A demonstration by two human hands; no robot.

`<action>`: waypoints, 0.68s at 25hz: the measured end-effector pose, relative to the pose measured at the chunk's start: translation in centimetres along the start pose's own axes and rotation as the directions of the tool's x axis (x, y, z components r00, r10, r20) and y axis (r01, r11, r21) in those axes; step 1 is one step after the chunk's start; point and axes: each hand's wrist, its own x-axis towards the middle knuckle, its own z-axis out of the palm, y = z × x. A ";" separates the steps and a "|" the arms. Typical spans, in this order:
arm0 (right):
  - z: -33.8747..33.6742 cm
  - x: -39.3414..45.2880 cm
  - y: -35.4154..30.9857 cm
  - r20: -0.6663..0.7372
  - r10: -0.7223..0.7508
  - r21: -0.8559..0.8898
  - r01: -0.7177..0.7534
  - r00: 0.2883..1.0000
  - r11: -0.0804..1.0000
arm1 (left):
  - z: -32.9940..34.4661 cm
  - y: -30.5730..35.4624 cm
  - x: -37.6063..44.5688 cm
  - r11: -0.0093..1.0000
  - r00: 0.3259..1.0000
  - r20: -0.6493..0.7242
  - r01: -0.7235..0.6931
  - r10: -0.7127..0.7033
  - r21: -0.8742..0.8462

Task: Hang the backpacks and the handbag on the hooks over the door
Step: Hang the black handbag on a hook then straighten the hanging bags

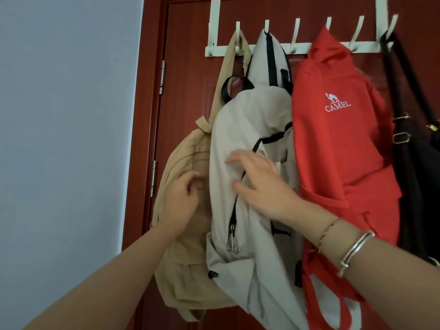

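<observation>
Backpacks are hanging in a row on the white metal rack of hooks over the dark red wooden door, and there is only the one head view to go by. The soft tan cloth backpack is hanging by its strap from a hook on the left side. The pale grey cloth backpack with black trim is hanging just beside it and lying partly over it. The bright red cloth backpack with white letters is hanging next, and the black handbag with gold buckles is hanging at the far right edge.

The left hand is touching the tan backpack with loosely bent fingers, and it is not gripping anything. The right hand is lying flat on the grey backpack with straight, spread fingers, holding nothing. Two silver bangles are sitting on that wrist.

All the bags seem to be up already. The bags are crowding each other, so a hard push could be sliding a strap off its hook, and a bag could be dropping to the floor.
</observation>
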 end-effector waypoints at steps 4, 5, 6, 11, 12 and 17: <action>4.0 0.8 -1.7 0.046 -0.007 -0.403 0.025 0.999 0.915 | -3.3 -0.7 -0.5 0.899 0.908 -0.304 -0.145 0.286 0.413; 4.9 1.5 -1.6 0.065 0.012 -0.432 0.017 0.998 0.902 | -3.9 -1.4 -0.2 0.871 0.936 -0.252 -0.097 0.244 0.482; 5.7 2.0 -1.3 0.097 0.038 -0.447 0.009 0.995 0.895 | -4.6 -2.2 0.3 0.880 0.980 -0.176 -0.002 0.097 0.476; 8.4 3.0 1.0 0.243 0.165 -0.466 -0.034 0.956 0.884 | -5.9 -4.5 1.5 0.945 0.975 -0.027 0.221 -0.222 0.242; 8.4 3.2 1.0 0.249 0.176 -0.461 -0.043 0.952 0.886 | -6.0 -4.6 1.8 0.946 0.977 -0.046 0.214 -0.209 0.243; 6.6 2.6 -1.3 0.198 0.113 -0.359 -0.035 0.974 0.933 | -6.7 -4.0 1.6 0.937 0.964 -0.012 0.262 -0.267 0.230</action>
